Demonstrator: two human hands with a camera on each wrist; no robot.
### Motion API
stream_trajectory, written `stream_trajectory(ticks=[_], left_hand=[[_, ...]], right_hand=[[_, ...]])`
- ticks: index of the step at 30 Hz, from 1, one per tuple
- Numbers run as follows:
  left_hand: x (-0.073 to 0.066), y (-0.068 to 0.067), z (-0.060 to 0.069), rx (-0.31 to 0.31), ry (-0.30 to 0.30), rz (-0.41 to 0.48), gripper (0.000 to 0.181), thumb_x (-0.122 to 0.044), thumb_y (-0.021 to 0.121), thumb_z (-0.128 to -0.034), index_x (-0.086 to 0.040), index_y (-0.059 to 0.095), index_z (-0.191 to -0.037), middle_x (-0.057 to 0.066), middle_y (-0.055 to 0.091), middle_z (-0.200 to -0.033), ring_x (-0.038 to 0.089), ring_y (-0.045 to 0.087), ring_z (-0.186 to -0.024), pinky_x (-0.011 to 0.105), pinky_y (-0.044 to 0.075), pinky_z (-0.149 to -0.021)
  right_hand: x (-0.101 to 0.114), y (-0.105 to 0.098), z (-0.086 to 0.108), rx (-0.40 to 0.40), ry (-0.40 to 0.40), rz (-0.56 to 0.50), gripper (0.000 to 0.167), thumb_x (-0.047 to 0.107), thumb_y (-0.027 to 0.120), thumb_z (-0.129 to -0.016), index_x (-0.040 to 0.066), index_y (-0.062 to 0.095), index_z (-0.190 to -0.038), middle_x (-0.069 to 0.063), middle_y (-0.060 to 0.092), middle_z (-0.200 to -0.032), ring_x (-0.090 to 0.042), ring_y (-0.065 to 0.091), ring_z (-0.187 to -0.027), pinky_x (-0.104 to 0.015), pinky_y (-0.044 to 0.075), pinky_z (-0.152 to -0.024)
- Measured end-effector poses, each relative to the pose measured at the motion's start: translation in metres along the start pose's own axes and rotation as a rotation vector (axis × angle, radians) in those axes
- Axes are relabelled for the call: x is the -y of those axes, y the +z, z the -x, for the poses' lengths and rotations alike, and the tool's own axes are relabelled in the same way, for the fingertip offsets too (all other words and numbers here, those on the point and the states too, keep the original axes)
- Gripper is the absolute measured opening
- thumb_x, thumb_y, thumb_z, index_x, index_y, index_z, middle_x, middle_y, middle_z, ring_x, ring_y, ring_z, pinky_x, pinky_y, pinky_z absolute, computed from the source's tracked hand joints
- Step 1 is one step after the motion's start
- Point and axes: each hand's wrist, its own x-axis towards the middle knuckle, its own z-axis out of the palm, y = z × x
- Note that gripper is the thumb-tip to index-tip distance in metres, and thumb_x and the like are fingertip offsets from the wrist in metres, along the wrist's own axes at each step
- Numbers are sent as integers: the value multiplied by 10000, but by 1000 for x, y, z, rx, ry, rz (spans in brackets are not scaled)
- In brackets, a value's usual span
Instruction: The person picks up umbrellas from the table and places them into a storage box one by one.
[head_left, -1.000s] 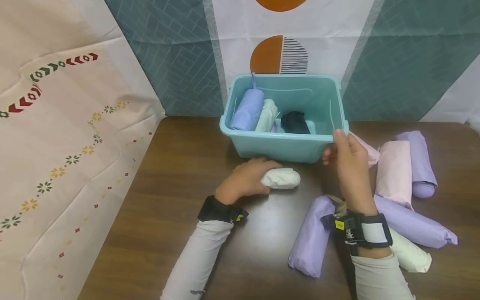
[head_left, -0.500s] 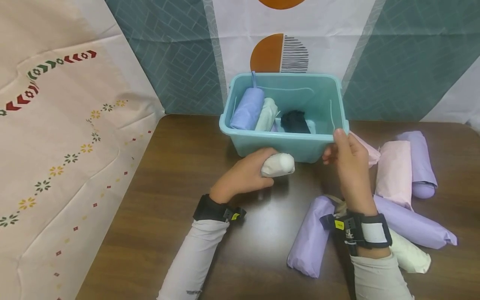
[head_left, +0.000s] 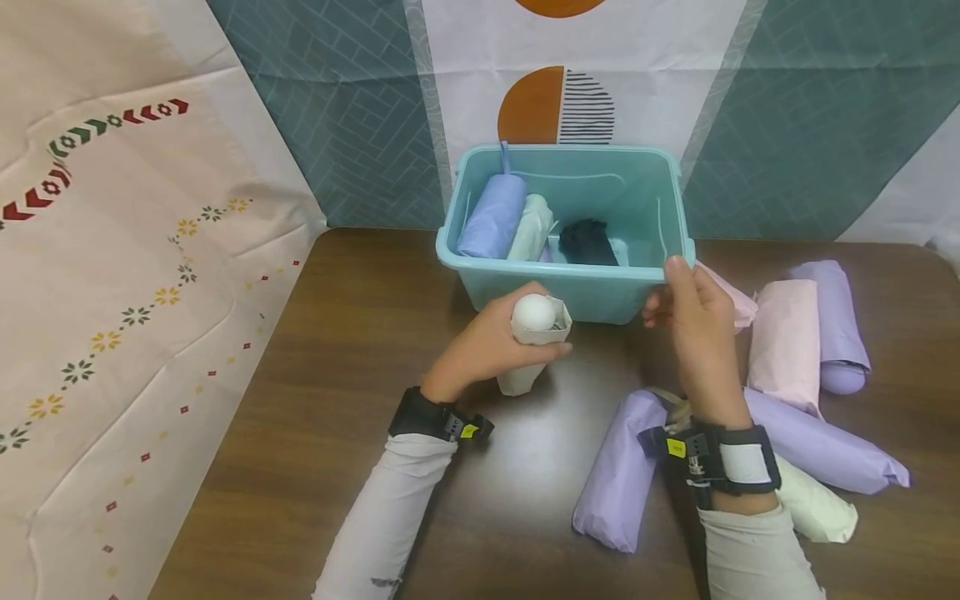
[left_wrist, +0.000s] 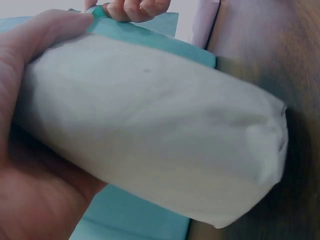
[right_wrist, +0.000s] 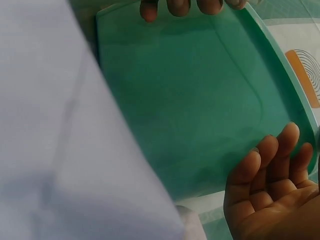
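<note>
My left hand (head_left: 495,342) grips a folded compact umbrella (head_left: 521,383) in an off-white sleeve and holds it tilted, its round white end facing up. In the left wrist view the sleeved umbrella (left_wrist: 150,115) fills the middle, its lower end beside the table. A teal plastic bin (head_left: 555,292) stands just beyond. With the thumb on top, my right hand (head_left: 701,350) holds the bin's near right rim. Inside the bin lie a blue folded umbrella (head_left: 495,217), a pale green one (head_left: 531,229) and a crumpled black item (head_left: 587,243).
Several sleeved umbrellas lie around my right forearm: a lavender one (head_left: 618,471), a long purple one (head_left: 828,442), a pale green one (head_left: 813,504), a pink one (head_left: 786,346) and a purple one (head_left: 836,321). Patterned cloth (head_left: 360,125) hangs behind the brown table (head_left: 300,400).
My left hand has picked the white umbrella up off the table and turned it from lying flat to round end up. The right hand stays on the bin's rim.
</note>
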Motion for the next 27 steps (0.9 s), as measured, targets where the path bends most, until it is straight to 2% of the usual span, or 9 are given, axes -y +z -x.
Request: stream_trajectory(ticks=[7,11,18,27], left_hand=[[5,1,-1,-67,51,22,347,-15,881,-824,-111,664,-1077,-7,680,-1007,173,644,-953,355,531,-851],[7,1,-2,-83,50,28,356,4,883,-815,-95,662,-1076,9,671,-1003,177,636,-959,355,520,-861],[12,4,-4,-141,12,88,331,-9,865,-832,-79,680,-1097,25,689,-1017,186,654,-945,345,533,-844],[25,7,-2,-110,-106,186,542,-75,913,-809,-84,650,-1282,49,696,-1138,209,662,-1039,376,527,-941]], right_hand=[[-1,0,1,4,-11,6,455,482,633,-1061,28,656,-1063,-103,607,-831,-251,584,-770,-296,520,-699],[-2,0,0,6,-21,-3,453,474,635,-1062,22,654,-1060,-109,607,-837,-253,582,-770,-298,521,-695],[-4,-1,-1,5,-20,6,437,473,628,-1065,38,659,-1072,-104,607,-839,-253,587,-784,-293,532,-699],[-5,0,-1,10,-33,-27,431,455,642,-1063,24,656,-1063,-109,605,-827,-249,582,-764,-289,530,-687]])
